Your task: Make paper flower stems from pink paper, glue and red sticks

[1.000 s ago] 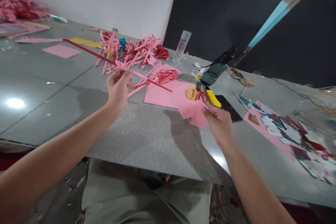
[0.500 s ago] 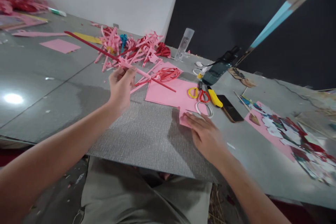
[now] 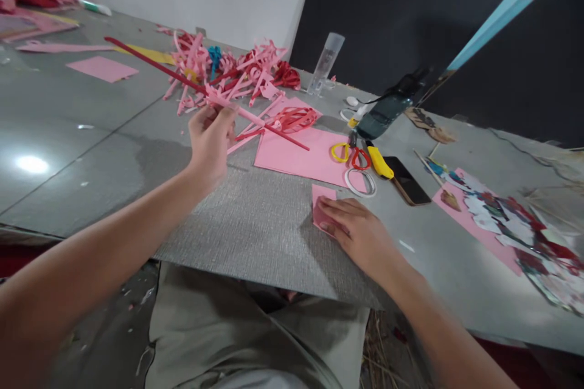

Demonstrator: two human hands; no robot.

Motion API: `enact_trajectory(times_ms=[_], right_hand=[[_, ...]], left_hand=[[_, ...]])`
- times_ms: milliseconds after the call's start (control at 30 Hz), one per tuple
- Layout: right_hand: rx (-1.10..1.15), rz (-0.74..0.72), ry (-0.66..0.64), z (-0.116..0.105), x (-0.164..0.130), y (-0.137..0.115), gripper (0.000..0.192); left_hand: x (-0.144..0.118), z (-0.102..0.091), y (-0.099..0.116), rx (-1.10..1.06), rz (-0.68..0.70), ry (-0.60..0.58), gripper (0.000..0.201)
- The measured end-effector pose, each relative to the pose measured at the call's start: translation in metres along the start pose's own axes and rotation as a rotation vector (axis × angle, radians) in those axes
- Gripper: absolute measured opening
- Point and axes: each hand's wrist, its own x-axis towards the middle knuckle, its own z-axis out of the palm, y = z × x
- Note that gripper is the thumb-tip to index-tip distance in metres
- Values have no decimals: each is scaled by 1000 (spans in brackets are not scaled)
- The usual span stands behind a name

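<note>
My left hand [image 3: 212, 140] is closed in a pinch around a thin red stick [image 3: 152, 64] whose middle is wrapped in pink paper [image 3: 244, 114]. The stick slants over the table, its right end above a large pink sheet [image 3: 296, 155]. My right hand [image 3: 365, 234] has its fingers stretched out on a small pink paper piece [image 3: 323, 192], which they partly cover. Thumb and fingertips rest on top of that piece, on the grey table [image 3: 255, 219]. Just beyond lie a white tape roll [image 3: 350, 181] and scissors [image 3: 360, 160] with red and yellow handles.
A yellow-handled tool [image 3: 379, 164] and a phone [image 3: 408, 182] lie right of the scissors. Farther back are a dark bottle [image 3: 383, 115], a clear tube [image 3: 326, 64] and heaped pink and red paper strips [image 3: 228, 67]. Paper scraps [image 3: 515, 219] cover the right side.
The small pink paper under my right hand has slid slightly towards me, away from the large sheet. My left hand still holds the stick. The camera view has shifted a little.
</note>
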Motion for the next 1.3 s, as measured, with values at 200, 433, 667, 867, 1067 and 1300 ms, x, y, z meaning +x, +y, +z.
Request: enact_trajectory(times_ms=[200, 433, 667, 867, 1067, 1300], right_hand=[[88, 25, 153, 14, 3, -9, 30], [2, 31, 155, 21, 20, -39, 30], [-158, -96, 136, 27, 9, -96, 24], [-95, -256, 137, 22, -13, -110, 29], [25, -258, 168, 15, -46, -85, 32], [-18, -3, 232, 14, -28, -25, 43]], left_hand=[[1, -3, -6, 9, 15, -38, 46], [0, -2, -4, 42, 2, -37, 42], [1, -5, -10, 47, 9, -54, 50], [0, -3, -9, 31, 1, -36, 51], [0, -4, -8, 34, -17, -42, 47], [0, 1, -6, 50, 3, -39, 52]])
